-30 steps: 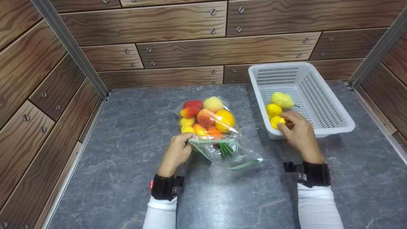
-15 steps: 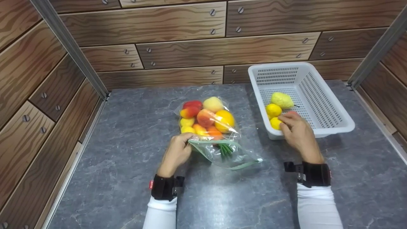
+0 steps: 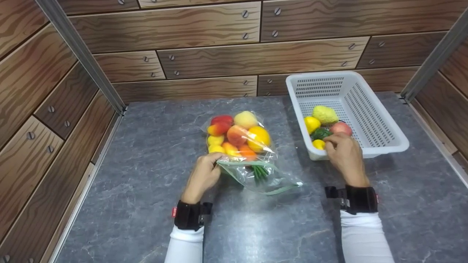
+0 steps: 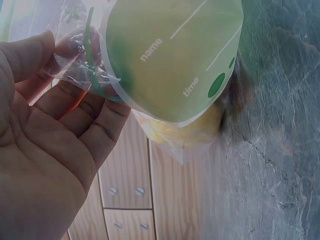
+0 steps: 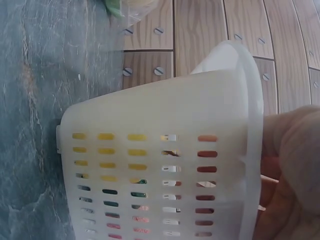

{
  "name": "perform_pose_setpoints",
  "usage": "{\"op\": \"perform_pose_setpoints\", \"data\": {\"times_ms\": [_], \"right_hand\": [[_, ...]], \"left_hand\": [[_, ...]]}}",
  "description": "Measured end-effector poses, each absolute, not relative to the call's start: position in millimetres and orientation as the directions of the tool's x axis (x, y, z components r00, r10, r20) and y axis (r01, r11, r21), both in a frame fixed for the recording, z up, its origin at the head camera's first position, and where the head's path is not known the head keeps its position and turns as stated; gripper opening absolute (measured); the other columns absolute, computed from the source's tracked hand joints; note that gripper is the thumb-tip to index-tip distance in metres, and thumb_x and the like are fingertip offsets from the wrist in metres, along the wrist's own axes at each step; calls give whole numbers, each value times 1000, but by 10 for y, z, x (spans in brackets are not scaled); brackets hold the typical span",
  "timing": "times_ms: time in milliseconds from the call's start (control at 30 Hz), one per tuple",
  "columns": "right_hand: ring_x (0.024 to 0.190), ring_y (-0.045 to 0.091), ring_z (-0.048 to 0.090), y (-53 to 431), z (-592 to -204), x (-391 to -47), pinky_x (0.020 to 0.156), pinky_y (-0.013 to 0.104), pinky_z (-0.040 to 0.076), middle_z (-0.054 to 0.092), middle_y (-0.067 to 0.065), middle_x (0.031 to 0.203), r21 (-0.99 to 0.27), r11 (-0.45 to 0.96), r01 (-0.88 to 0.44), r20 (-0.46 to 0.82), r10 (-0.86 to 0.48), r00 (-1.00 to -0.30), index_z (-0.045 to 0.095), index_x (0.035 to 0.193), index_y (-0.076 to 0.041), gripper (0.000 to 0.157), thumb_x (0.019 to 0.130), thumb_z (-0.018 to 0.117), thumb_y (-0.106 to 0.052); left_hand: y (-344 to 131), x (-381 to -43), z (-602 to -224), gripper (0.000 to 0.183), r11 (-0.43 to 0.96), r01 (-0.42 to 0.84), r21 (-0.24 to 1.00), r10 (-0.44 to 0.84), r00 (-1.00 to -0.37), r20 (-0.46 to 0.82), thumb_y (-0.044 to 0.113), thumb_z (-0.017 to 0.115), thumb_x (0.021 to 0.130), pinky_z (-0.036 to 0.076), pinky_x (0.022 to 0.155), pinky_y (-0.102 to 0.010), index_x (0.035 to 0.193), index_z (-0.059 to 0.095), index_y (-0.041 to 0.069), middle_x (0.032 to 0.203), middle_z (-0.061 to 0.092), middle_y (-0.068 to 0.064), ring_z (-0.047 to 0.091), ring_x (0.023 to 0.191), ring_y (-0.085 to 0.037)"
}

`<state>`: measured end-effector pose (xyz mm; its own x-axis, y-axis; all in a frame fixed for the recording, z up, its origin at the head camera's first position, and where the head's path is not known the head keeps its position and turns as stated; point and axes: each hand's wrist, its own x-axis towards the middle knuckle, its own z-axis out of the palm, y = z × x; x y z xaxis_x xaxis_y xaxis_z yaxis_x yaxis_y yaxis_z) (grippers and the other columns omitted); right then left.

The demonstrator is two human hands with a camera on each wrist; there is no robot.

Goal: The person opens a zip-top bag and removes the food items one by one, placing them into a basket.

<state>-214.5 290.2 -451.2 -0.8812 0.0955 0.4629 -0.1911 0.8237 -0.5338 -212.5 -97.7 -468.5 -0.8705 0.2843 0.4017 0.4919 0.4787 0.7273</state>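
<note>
My left hand (image 3: 203, 177) pinches the edge of a clear zip bag (image 3: 270, 182) at its mouth; the bag lies on the table with mixed fruit inside, among it an orange (image 3: 258, 138). In the left wrist view, thumb and fingers surround the bag's clear plastic, beside its green printed panel (image 4: 175, 65). My right hand (image 3: 345, 159) reaches over the near rim of a white basket (image 3: 384, 148). Its bent fingers are beside a yellow fruit (image 3: 319, 144), a dark green item (image 3: 321, 133) and a pink round fruit (image 3: 341, 129). The basket wall (image 5: 165, 105) partly hides these fingers.
A second yellow fruit (image 3: 312, 125) and a bumpy yellow-green fruit (image 3: 325, 115) also lie along the basket's left side. Wood-patterned panels (image 3: 208, 27) enclose the grey marbled table (image 3: 153, 146) at the back and sides.
My right hand has drawn slightly away from the yellow fruits. The dark green item and pink fruit have come into sight, and the yellow fruits have shifted. My left hand stays put.
</note>
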Motion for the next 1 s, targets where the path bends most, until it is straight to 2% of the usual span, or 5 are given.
{"op": "perform_pose_setpoints", "data": {"times_ms": [267,367,533,767,1000], "right_hand": [[96,53,67,2896,-4455,-2128,84,63,52,73,29,106,-540,807,-240,515,91,-852,76,97,9,17,88,63,3],[94,48,69,2870,-4397,-2099,85,41,56,74,26,104,-549,783,-294,562,85,-823,77,98,8,16,88,65,6],[94,33,70,2773,-4241,-2005,82,5,41,77,19,100,-549,719,-426,643,39,-765,78,99,4,16,87,69,10],[94,-4,65,2597,-3979,-1788,83,8,50,79,10,98,-491,610,-622,733,-97,-674,79,101,-1,23,86,71,13],[100,-2,67,2454,-3828,-1627,89,12,52,78,13,100,-443,503,-743,772,-207,-601,78,103,1,33,77,73,22]], "left_hand": [[-978,-2124,-4677,32,487,488,724,283,-873,398,-14,57,80,59,83,-42,97,78,3,99,77,-8,71,90,-24],[-976,-2123,-4677,27,496,489,718,278,-872,402,-13,58,81,57,77,-40,91,76,5,91,75,-5,66,82,-20],[-975,-2122,-4684,26,502,496,709,279,-868,410,-12,59,81,58,77,-41,92,76,5,90,75,-5,67,82,-21],[-977,-2121,-4686,30,496,493,714,288,-870,401,-12,59,81,59,82,-44,99,78,4,98,78,-10,72,90,-27],[-980,-2128,-4679,32,502,489,713,287,-872,396,-12,59,81,59,87,-45,103,78,2,103,78,-12,73,96,-30]]}}
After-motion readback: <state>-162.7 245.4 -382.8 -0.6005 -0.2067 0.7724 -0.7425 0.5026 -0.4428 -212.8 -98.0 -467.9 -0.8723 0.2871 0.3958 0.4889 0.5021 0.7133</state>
